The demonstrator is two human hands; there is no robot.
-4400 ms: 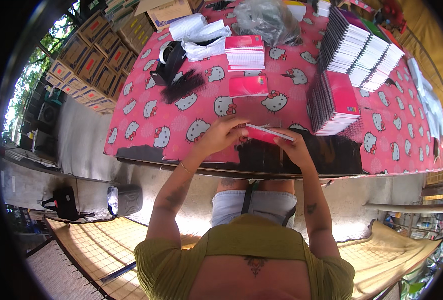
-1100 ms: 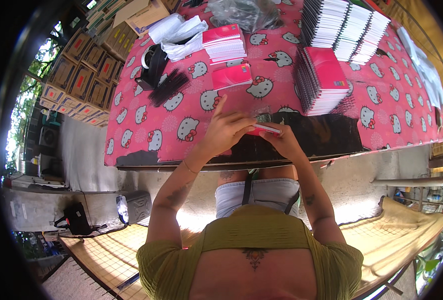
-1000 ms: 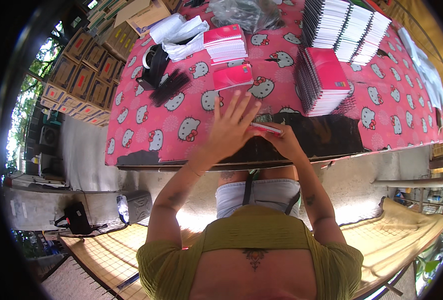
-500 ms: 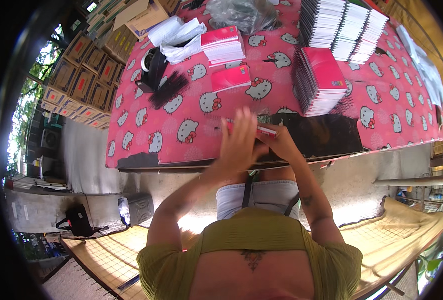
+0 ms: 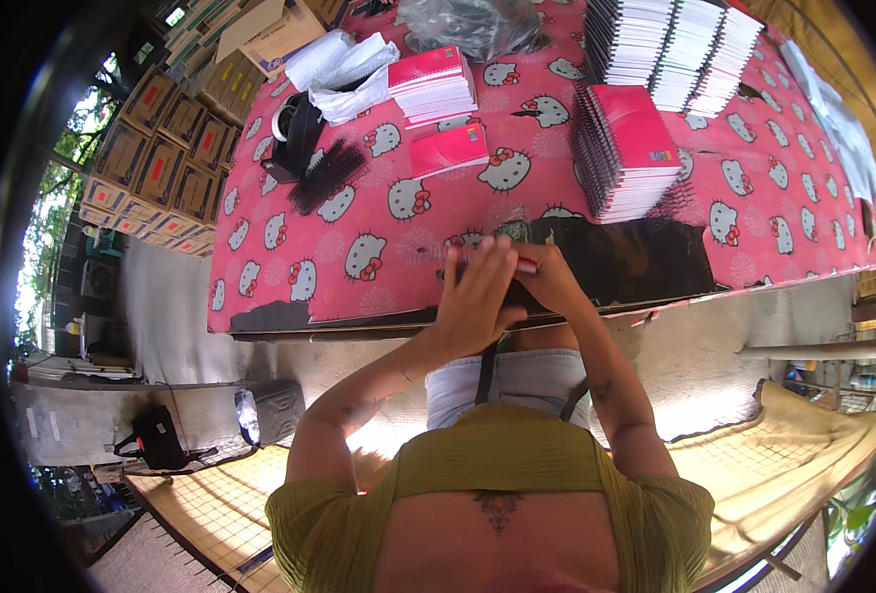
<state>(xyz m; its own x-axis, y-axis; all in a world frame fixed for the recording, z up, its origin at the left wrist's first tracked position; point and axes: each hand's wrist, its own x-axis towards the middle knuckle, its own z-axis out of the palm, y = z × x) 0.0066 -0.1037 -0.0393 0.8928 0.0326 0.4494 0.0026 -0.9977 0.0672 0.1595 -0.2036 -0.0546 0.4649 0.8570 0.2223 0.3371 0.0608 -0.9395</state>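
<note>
At the table's near edge, my right hand (image 5: 553, 284) grips the end of a thin pink-covered notebook (image 5: 526, 265), seen nearly edge-on and mostly hidden. My left hand (image 5: 475, 296) lies over its other side, fingers stretched out and palm down. Farther off, a pink booklet (image 5: 449, 150) rests flat in front of a stack of pink-covered booklets (image 5: 433, 94). A pile of black spiral binding coils (image 5: 329, 176) lies to the left. Spiral-bound pink notebooks (image 5: 637, 133) are stacked to the right.
The table wears a pink cartoon-cat cover (image 5: 359, 222), torn over a dark patch (image 5: 640, 259). At the back are a black tape dispenser (image 5: 294, 138), white plastic bags (image 5: 344, 74), a clear bag (image 5: 472, 28) and taller notebook stacks (image 5: 670, 59). Cartons (image 5: 166, 148) rise at left.
My left hand has slid slightly over the notebook and shows less blur. The notebook tilts more edge-on in my right hand. The whole view has shifted a little.
</note>
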